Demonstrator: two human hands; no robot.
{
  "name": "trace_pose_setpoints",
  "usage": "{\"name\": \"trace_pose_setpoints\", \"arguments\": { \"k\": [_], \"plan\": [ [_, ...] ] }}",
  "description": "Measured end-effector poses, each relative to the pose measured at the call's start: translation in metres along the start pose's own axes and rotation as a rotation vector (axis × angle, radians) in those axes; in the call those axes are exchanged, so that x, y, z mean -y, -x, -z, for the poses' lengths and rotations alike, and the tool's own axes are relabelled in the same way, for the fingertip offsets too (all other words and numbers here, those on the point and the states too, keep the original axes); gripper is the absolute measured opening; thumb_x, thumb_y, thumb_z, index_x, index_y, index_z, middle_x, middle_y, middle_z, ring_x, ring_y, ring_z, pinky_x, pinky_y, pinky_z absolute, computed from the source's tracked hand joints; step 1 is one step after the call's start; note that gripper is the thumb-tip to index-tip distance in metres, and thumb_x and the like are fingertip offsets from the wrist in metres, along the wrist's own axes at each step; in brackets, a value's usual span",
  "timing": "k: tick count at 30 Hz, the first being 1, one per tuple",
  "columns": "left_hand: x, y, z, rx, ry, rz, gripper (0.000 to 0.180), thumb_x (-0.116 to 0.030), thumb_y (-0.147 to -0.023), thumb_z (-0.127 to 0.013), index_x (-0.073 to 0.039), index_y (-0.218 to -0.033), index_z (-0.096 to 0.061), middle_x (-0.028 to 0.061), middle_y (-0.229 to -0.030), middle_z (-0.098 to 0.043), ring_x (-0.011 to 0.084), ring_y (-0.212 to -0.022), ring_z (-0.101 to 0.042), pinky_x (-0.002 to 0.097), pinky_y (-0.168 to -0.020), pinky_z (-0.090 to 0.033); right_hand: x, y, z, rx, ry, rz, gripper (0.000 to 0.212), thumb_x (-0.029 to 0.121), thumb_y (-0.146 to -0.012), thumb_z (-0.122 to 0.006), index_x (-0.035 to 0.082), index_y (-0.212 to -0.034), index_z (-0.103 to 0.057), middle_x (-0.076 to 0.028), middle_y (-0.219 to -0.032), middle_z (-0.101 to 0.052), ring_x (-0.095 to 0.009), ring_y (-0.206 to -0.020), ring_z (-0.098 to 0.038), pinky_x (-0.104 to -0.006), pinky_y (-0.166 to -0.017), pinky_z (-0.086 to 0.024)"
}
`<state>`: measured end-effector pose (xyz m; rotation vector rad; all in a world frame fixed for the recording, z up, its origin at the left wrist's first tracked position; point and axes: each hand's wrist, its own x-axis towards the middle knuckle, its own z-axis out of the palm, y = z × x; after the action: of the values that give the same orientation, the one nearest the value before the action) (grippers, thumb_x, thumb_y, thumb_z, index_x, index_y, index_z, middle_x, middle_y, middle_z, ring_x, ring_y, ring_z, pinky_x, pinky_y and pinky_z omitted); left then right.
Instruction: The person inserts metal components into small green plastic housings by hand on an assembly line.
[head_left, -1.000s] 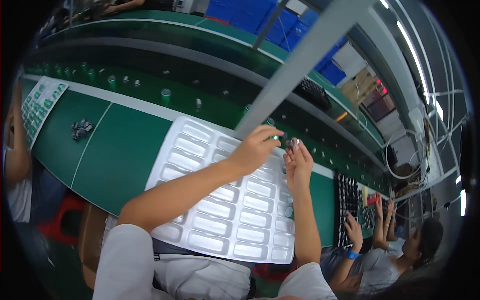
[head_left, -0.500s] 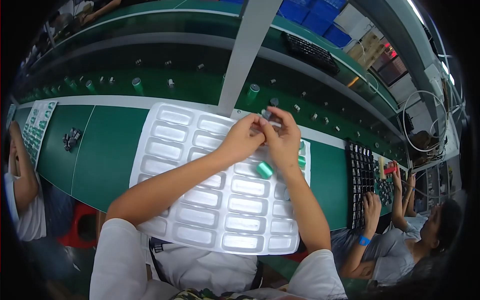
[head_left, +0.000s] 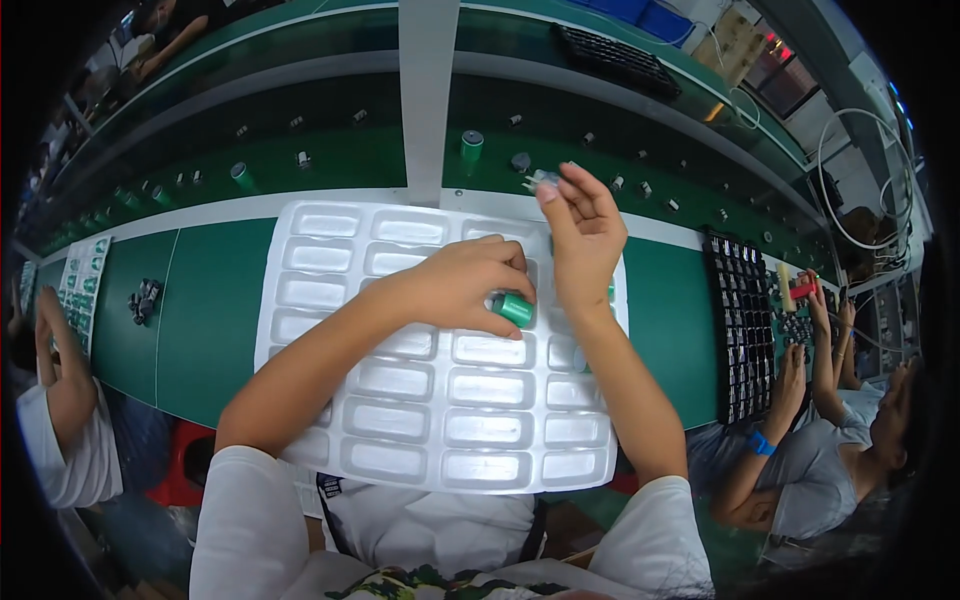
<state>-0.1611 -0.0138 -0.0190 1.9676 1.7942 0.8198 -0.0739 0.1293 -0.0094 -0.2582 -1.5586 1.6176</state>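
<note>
A white plastic tray [head_left: 390, 420] with rows of oblong hollows lies before me. My left hand [head_left: 470, 285] reaches over it, thumb and fingers curled round a shiny green cylinder [head_left: 515, 310] that lies on its side in a hollow. Beyond the tray's far edge, my right hand [head_left: 588, 235] is raised, palm turned partly inward. Between its thumb and forefinger is a small pale part [head_left: 543, 180] with thin prongs; its exact kind is too small to tell. More green pieces [head_left: 611, 291] show partly behind my right wrist.
Past a white upright post [head_left: 428, 110], a green belt carries green cylinders [head_left: 472, 145] and small parts. A black gridded tray [head_left: 738, 330] lies to the right, near a co-worker's hands [head_left: 790, 385]. Dark pieces [head_left: 144, 301] are heaped on the left tabletop.
My hands were together over the tray's far edge; now they are apart. The left has come down onto the green cylinder, and the right has lifted outward with the pale part. The view has shifted.
</note>
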Motion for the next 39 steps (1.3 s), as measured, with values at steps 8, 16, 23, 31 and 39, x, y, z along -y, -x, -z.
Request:
{"name": "trace_pose_setpoints", "arguments": {
  "k": [8,16,23,31,39],
  "plan": [
    [0.0,0.001,0.019,0.01,0.392,0.209,0.036,-0.029,-0.08,-0.08,-0.012,-0.112,-0.073,0.0062,-0.11,-0.07,0.0202,-0.09,-0.065,0.0329,-0.079,-0.052,-0.007,-0.009,0.013,-0.015,-0.065,-0.165,0.03,0.017,-0.099,-0.063,-0.003,-0.121,-0.064,-0.014,-0.106,-0.071,-0.018,-0.09,-0.068,-0.0266,-0.079,-0.053],
    [0.032,-0.001,0.027,-0.59,1.711,0.188,0.037,-0.006,-0.094,-0.066,0.003,-0.129,-0.056,0.0125,-0.109,-0.064,0.0205,-0.102,-0.067,0.032,-0.083,-0.058,-0.002,-0.01,0.006,0.014,-0.244,-0.224,0.028,0.009,-0.098,-0.062,-0.003,-0.123,-0.061,-0.014,-0.108,-0.069,-0.02,-0.092,-0.069,-0.0281,-0.08,-0.055],
    [0.022,-0.006,0.017,-0.644,1.486,0.153,0.039,-0.004,-0.093,-0.066,0.002,-0.129,-0.052,0.0141,-0.11,-0.063,0.0236,-0.106,-0.067,0.0381,-0.101,-0.055,-0.005,-0.008,0.018,0.135,-0.281,-0.28,0.028,0.009,-0.097,-0.063,-0.002,-0.122,-0.061,-0.014,-0.105,-0.069,-0.021,-0.094,-0.068,-0.0286,-0.08,-0.055],
    [0.037,-0.003,0.017,-0.489,1.814,0.172,0.03,-0.02,-0.1,-0.06,-0.002,-0.123,-0.059,0.0134,-0.11,-0.065,0.0197,-0.094,-0.065,0.0297,-0.082,-0.055,0.009,-0.002,0.008,0.219,-0.37,-0.307,0.03,0.009,-0.1,-0.056,-0.002,-0.127,-0.057,-0.014,-0.107,-0.067,-0.02,-0.094,-0.067,-0.0272,-0.076,-0.053],
    [0.033,-0.003,0.02,-0.413,1.761,0.166,0.034,-0.02,-0.1,-0.06,-0.002,-0.128,-0.057,0.0123,-0.109,-0.065,0.0218,-0.095,-0.065,0.0312,-0.082,-0.054,0.01,-0.007,0.02,0.294,-0.061,-0.243,0.029,0.017,-0.099,-0.06,-0.001,-0.122,-0.061,-0.011,-0.096,-0.068,-0.017,-0.082,-0.068,-0.0252,-0.069,-0.053]
  ]
}}
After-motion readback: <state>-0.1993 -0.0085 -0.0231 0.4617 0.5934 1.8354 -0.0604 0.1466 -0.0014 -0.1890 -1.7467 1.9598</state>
